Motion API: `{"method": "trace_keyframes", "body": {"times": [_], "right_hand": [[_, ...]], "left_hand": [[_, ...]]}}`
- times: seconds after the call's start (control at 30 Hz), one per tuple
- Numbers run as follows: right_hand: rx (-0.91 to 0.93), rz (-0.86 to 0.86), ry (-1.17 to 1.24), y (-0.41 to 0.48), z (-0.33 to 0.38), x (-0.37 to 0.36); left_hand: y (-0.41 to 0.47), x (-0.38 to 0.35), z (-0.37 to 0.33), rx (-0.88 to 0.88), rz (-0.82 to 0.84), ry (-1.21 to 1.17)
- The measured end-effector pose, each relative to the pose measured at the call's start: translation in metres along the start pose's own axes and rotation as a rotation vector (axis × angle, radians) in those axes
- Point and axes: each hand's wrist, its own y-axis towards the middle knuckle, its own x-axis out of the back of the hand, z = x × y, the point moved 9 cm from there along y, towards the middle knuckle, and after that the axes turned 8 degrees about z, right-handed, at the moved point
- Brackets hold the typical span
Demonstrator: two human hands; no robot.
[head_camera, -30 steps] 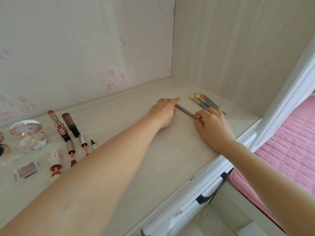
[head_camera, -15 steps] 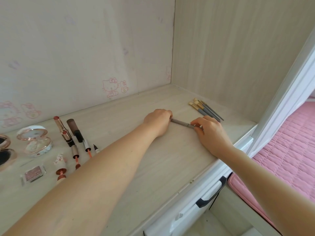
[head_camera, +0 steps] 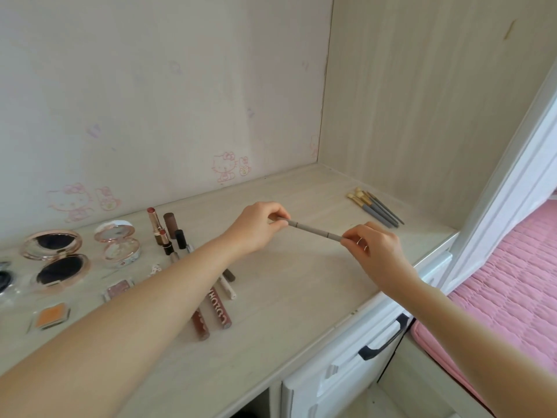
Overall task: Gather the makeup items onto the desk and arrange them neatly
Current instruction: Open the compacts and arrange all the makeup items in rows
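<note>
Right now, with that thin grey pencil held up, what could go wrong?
The left hand and right hand pinch the thin grey makeup pencil only at its ends; it could slip onto the pale wooden desk. The left forearm crosses above brown lip-gloss tubes and might nudge them.

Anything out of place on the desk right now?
Mostly tidy. The brushes lie alone at the far right, apart from everything else at the left. There, two lipsticks lie uncapped and both compacts sit open. Nothing looks spilled.

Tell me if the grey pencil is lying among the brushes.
No, the left hand and right hand pinch the grey pencil by its ends, apart from the brushes.
</note>
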Motion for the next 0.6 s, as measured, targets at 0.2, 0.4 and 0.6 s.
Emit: {"method": "trace_keyframes", "body": {"times": [0.2, 0.4, 0.6], "right_hand": [[0.049, 0.004, 0.081, -0.014, 0.043, -0.002], [0.073, 0.031, 0.155, -0.027, 0.091, -0.017], [0.001, 0.153, 0.324, -0.036, 0.135, -0.040]], "left_hand": [[-0.052, 0.034, 0.010, 0.044, -0.059, -0.303], [-0.102, 0.054, 0.022, 0.097, -0.217, -0.825], [-0.148, 0.072, 0.029, 0.079, -0.376, -1.021]]}}
